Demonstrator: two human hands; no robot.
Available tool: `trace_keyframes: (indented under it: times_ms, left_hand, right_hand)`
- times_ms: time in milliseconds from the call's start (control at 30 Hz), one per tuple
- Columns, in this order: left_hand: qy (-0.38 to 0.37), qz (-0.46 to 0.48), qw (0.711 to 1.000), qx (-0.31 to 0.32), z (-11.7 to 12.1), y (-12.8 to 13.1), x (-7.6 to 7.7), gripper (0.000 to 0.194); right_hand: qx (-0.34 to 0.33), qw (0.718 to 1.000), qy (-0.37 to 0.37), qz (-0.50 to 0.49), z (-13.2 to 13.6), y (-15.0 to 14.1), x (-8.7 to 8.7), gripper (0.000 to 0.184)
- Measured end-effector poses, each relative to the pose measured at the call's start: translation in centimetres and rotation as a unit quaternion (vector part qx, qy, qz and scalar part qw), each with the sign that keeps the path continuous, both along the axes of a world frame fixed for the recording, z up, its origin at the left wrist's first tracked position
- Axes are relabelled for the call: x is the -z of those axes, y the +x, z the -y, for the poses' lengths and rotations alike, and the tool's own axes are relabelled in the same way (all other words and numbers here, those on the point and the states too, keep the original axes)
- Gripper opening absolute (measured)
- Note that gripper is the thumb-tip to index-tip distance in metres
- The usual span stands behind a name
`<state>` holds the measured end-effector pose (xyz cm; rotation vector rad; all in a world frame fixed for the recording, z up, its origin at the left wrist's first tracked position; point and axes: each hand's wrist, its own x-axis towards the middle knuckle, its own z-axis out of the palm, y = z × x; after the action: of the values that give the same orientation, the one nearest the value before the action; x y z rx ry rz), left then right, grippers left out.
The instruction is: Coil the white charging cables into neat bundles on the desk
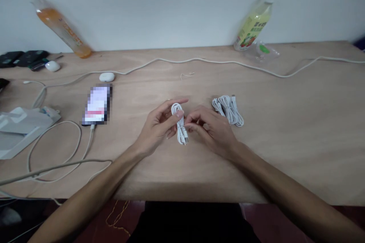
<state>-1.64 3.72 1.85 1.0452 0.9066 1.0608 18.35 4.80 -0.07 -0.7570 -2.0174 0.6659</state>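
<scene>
My left hand [155,129] holds a coiled white USB cable [179,121] upright, its thumb pressed on the front of the coil. Metal plugs point down at the coil's lower end. A thin white twist tie [180,126] goes round the middle of the bundle. At the coil's right side, the thumb and forefinger of my right hand [212,129] are pinched at the tie's end, which is too small to see clearly. Just beyond my right hand, several more coiled white cables [228,110] lie together on the wooden table [285,140].
Loose white tie pieces [186,75] lie farther back. On the left are a phone [97,104] with its charging cord, a white earbud case [107,77] and a white box [23,129]. An orange bottle [62,30] and a yellow-green bottle [253,24] stand by the wall. A long white cord [196,59] crosses the table.
</scene>
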Motion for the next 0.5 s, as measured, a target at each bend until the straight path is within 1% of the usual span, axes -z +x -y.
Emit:
trace_keyframes:
  times_ms: [133,267,500]
  left_hand:
    - [-0.004,0.004,1.000,0.008,0.11,-0.01,-0.35,0.026]
    - [-0.023,-0.001,1.000,-0.001,0.11,-0.01,-0.42,0.028]
    - [-0.038,0.015,0.999,0.004,-0.01,0.08,-0.45,0.025]
  right_hand:
    - [0.003,1.000,-0.025,0.007,0.04,0.14,-0.12,0.015]
    - [0.015,0.999,-0.044,0.008,0.14,0.13,-0.17,0.015]
    - [0.041,0.998,-0.028,-0.030,0.74,-0.45,0.14,0.015]
